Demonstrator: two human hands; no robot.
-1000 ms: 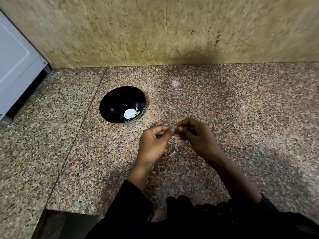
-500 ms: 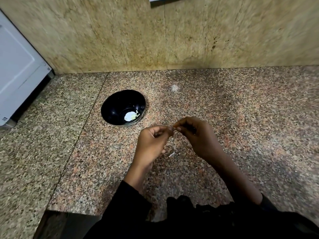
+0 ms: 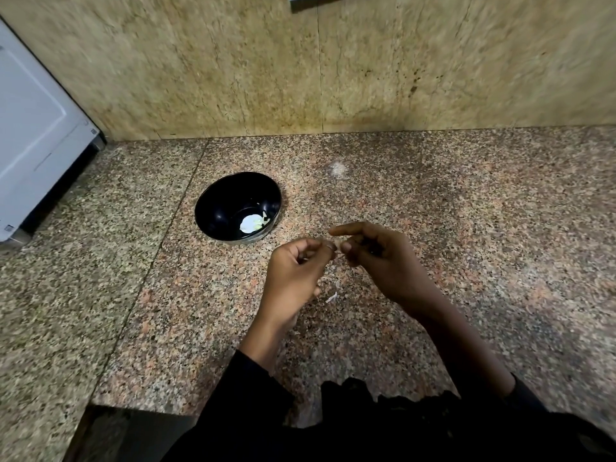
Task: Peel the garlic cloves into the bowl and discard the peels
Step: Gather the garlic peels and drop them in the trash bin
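On the speckled granite worktop (image 3: 466, 228), just below centre, two hands meet thumb to thumb above the stone. The left hand (image 3: 295, 271) has its fingers curled inward, and the right hand (image 3: 383, 258) has its forefinger stretched toward nine o'clock with the other fingers folded. Between their fingertips sits a small pale garlic clove (image 3: 337, 244), pinched from both sides; most of it is hidden by the thumbs, so whether its skin is on or off cannot be told. Directly beneath the hands, toward six o'clock, a few thin white peel scraps (image 3: 332, 297) lie on the stone, partly covered by the left hand. At ten o'clock from the hands stands a black bowl (image 3: 220, 208), apart from them, holding something pale (image 3: 251, 223) at its bottom, too small and glary to tell how many pieces. A white appliance (image 3: 30, 128) at the nine o'clock edge is cut off by the frame. Dark sleeves (image 3: 253, 395) fill the six o'clock edge. A tan stone wall (image 3: 433, 61) rises behind.
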